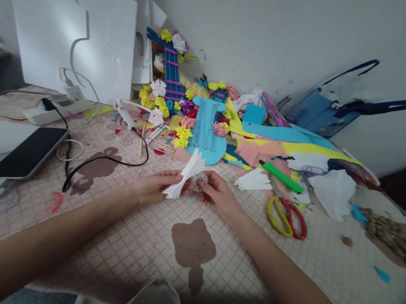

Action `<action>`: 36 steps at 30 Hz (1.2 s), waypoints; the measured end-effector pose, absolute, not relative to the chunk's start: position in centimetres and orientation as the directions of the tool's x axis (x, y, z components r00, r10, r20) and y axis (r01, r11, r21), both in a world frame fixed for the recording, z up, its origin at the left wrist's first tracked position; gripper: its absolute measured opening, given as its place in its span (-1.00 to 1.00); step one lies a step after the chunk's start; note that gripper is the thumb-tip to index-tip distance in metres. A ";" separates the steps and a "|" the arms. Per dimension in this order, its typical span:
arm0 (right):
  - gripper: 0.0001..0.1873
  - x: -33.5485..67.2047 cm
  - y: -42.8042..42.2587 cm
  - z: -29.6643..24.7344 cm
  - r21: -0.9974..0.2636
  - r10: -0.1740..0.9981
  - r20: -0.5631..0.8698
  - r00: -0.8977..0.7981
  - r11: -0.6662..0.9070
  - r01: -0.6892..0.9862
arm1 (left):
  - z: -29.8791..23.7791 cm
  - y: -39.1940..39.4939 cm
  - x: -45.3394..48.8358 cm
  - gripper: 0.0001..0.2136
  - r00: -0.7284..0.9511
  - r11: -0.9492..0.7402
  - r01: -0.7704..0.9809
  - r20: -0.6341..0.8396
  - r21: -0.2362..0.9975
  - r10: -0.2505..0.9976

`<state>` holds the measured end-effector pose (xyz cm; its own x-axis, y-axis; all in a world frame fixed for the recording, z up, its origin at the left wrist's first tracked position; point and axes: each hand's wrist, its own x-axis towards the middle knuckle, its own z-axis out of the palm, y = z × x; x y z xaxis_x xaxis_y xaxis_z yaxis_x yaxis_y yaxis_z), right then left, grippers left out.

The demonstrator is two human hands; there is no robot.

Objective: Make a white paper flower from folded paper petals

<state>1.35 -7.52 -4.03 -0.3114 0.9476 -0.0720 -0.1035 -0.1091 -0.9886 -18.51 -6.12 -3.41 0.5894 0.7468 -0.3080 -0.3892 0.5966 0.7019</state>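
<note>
My left hand (158,186) pinches a white pleated paper piece (188,174) at its narrowed middle, and both ends fan out. In my right hand (219,194) is a small round pale disc with dark spots (198,179), gripped between thumb and fingers. The two hands are close together above the table, with the disc just right of the paper. My fingers partly cover the disc, so I cannot tell exactly what it is. Another white pleated paper piece (254,180) lies right of my right hand.
Red-and-yellow scissors (287,218) and a green cutter (282,177) lie to the right. Behind the hands stand a light-blue guitar-shaped cutout (209,132) and crumpled paper flowers (182,136). At left are a glue gun (125,115) with a black cable and a tablet (31,153).
</note>
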 end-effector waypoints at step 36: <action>-0.85 1.9 -7.8 -3.6 -0.921 0.935 -0.060 -0.350 -0.187 -0.341 | -3.9 -6.2 -18.9 -0.84 0.705 0.555 -0.554 -0.004 0.621 0.709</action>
